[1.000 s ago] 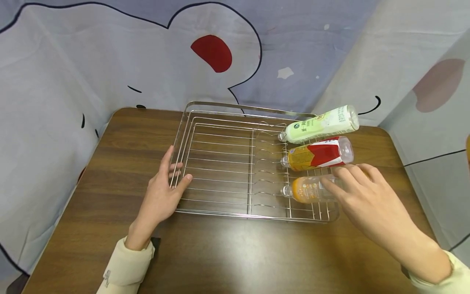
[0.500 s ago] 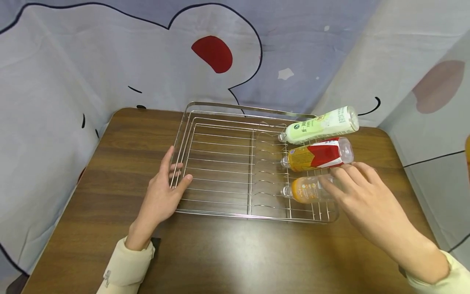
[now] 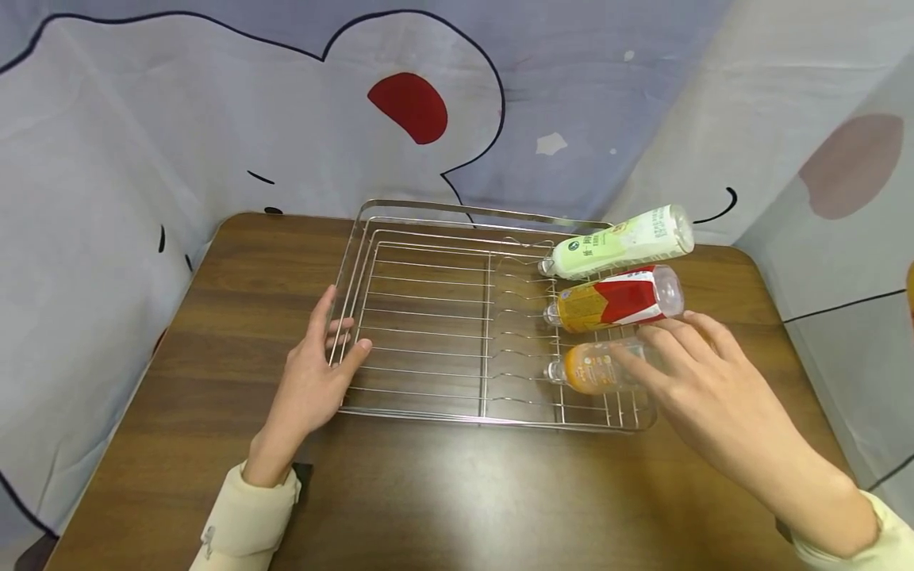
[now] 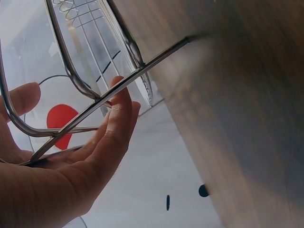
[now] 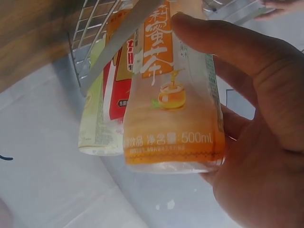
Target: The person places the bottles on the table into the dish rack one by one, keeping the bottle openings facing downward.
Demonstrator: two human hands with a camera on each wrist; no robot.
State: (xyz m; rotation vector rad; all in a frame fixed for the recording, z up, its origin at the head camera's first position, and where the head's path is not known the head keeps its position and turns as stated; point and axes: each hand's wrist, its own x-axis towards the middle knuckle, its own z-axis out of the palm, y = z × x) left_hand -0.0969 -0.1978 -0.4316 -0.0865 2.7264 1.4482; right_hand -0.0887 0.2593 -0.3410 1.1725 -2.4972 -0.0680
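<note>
A silver wire dish rack (image 3: 428,333) stands on the wooden table. My left hand (image 3: 312,377) holds its left end, thumb inside the rim and fingers outside; the left wrist view shows the fingers (image 4: 114,123) around the metal bars. My right hand (image 3: 707,388) grips a clear plastic bottle with an orange label (image 3: 596,369), which lies neck leftward on the rack's right side. In the right wrist view the thumb presses this bottle (image 5: 173,118), with fingers partly hidden behind it. Beside it lie a bottle with a red and gold label (image 3: 614,300) and a pale green bottle (image 3: 617,242).
The brown table (image 3: 457,500) reaches in front of the rack and to both sides. A printed cloth curtain (image 3: 286,103) hangs close behind it and along the sides. All three bottles' bases stick out toward the rack's right end.
The fingertip on top of the orange-labelled bottle has shifted slightly left along it. The left hand, the rack and the other bottles keep their places, apart from a slight shift of the head view.
</note>
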